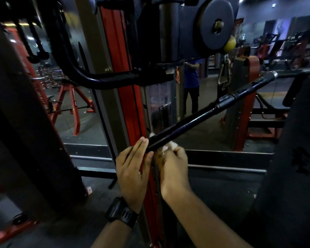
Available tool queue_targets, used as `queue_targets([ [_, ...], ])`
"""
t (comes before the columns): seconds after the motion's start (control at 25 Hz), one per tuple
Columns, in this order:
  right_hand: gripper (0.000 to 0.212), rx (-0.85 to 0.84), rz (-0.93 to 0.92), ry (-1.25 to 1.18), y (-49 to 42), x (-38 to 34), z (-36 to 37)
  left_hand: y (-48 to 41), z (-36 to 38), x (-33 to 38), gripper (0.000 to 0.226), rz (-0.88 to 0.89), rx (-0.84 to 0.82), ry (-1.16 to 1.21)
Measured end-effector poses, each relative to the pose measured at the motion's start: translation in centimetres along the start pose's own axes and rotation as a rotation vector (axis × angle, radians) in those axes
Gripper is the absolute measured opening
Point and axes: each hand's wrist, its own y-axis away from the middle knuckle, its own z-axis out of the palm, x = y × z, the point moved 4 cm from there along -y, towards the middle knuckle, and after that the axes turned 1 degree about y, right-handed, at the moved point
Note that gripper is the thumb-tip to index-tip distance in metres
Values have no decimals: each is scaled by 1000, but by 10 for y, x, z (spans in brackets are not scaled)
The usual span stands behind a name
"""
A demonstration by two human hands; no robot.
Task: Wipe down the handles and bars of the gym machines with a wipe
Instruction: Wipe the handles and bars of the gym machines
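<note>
Wipe (166,148) bunched in your right hand (175,164), pressed against near end of black bar (204,115). Your left hand (132,165), fingers straight, steadies bar tip. Likely early: far right length awaits, plus curved handle (97,81) above.

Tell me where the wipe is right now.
In the head view, the wipe sits just below and right of centre, bunched in the right hand against the near end of the black bar, beside the left hand.
</note>
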Motion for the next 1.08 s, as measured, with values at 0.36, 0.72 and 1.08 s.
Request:
queue_targets([
  [0.36, 8, -47, 0, 137, 36, 7, 4, -7, -4, 1, 37, -24, 5, 32],
  [0.72, 29, -213, -1313, 1292, 29, -49, 17, 10, 2, -3, 39, 11, -7, 92],
  [1.08, 32, -302, -1185, 1687, 18, -70, 13, 11, 9, 6, 32, 45, 64, 56],
])
